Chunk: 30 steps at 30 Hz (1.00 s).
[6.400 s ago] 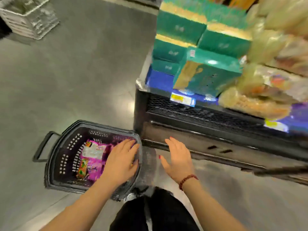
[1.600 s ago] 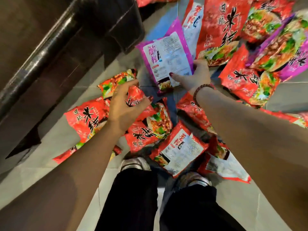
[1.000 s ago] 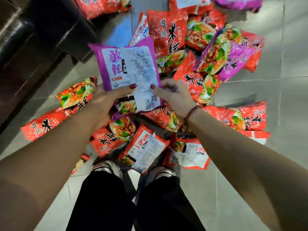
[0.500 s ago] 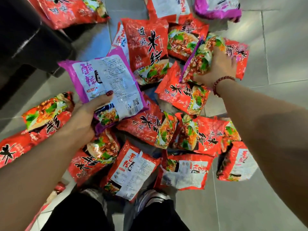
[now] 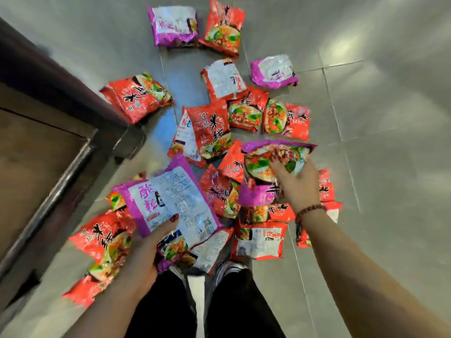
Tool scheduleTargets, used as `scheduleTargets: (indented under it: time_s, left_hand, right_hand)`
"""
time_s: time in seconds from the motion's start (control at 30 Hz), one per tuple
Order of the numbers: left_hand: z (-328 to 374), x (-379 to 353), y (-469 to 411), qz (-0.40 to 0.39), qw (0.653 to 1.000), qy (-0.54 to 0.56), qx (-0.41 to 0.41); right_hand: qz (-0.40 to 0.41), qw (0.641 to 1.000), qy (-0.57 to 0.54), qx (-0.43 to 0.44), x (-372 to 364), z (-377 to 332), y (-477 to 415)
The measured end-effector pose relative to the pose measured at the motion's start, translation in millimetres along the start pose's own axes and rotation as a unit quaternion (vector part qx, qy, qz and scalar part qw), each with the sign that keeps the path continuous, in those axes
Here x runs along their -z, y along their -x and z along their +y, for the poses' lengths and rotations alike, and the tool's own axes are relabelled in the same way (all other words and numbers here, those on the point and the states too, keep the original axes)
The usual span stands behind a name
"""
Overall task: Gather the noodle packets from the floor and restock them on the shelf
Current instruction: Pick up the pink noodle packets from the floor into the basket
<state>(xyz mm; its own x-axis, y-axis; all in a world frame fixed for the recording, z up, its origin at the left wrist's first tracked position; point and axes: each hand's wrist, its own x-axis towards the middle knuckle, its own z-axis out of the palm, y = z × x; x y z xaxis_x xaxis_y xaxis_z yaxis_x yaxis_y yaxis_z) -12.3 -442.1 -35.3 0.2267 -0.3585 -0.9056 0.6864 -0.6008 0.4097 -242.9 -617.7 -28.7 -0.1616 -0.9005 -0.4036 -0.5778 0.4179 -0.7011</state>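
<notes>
Several red and purple noodle packets lie scattered on the grey tiled floor in front of my feet. My left hand (image 5: 146, 252) grips a purple packet (image 5: 170, 203) by its lower edge, its printed back facing up, lifted off the pile. My right hand (image 5: 295, 181) holds a second purple packet (image 5: 268, 162), picture side up, raised above the red packets (image 5: 210, 130). Two more purple packets (image 5: 173, 26) (image 5: 274, 71) lie farther out on the floor.
The dark base and metal rail of the shelf unit (image 5: 56, 147) run along the left, with a red packet (image 5: 139, 96) lying against it. My legs and shoes (image 5: 227, 269) stand at the near edge of the pile. Bare tiles (image 5: 390, 118) extend to the right.
My right hand passed the first purple packet to my left, reached out, closed on a second purple packet and has lifted it toward me. The view has tilted to show more floor.
</notes>
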Motion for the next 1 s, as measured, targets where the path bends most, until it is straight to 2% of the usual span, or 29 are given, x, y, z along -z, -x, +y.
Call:
scheduleTargets:
  time_s: [0.07,0.2,0.27,0.37,0.47,0.53,0.63,0.77,0.87,1.0]
  left_hand:
    - [17.4,-0.1,42.7,-0.004,1.000,-0.020,-0.002]
    - [68.9,-13.0,134.2,-0.085,0.991,-0.102,0.025]
    - [88.3,-8.4,179.6,-0.090,0.991,-0.098,0.011]
    - [112.0,7.1,247.4,-0.071,0.989,-0.130,-0.010]
    - [134.3,22.7,310.6,-0.085,0.989,-0.122,-0.018]
    - [145.0,31.7,349.2,-0.096,0.989,-0.113,-0.027]
    - [150.5,40.4,401.5,-0.088,0.991,-0.081,-0.061]
    - [129.8,42.4,459.8,-0.027,0.994,-0.005,-0.110]
    - [94.4,41.7,496.1,0.030,0.990,0.071,-0.122]
    - [37.2,41.8,531.2,0.090,0.971,0.171,-0.143]
  right_hand:
    - [-0.019,0.999,-0.028,-0.031,25.6,-27.3,44.5]
    - [-0.037,0.993,-0.061,-0.090,69.2,-90.7,123.2]
    - [-0.059,0.988,-0.084,-0.115,89.2,-127.9,158.6]
    - [-0.185,0.970,-0.096,-0.128,115.2,-175.6,204.8]
    - [-0.305,0.935,-0.119,-0.136,138.3,-213.6,240.7]
    - [-0.359,0.921,-0.098,-0.115,155.1,-224.6,259.0]
    - [-0.430,0.890,-0.128,-0.086,177.8,-235.7,279.5]
    - [-0.510,0.845,-0.156,-0.033,205.0,-251.8,296.2]
    - [-0.524,0.845,-0.101,-0.002,216.5,-260.2,303.1]
    - [-0.536,0.839,-0.011,0.099,222.4,-278.8,324.0]
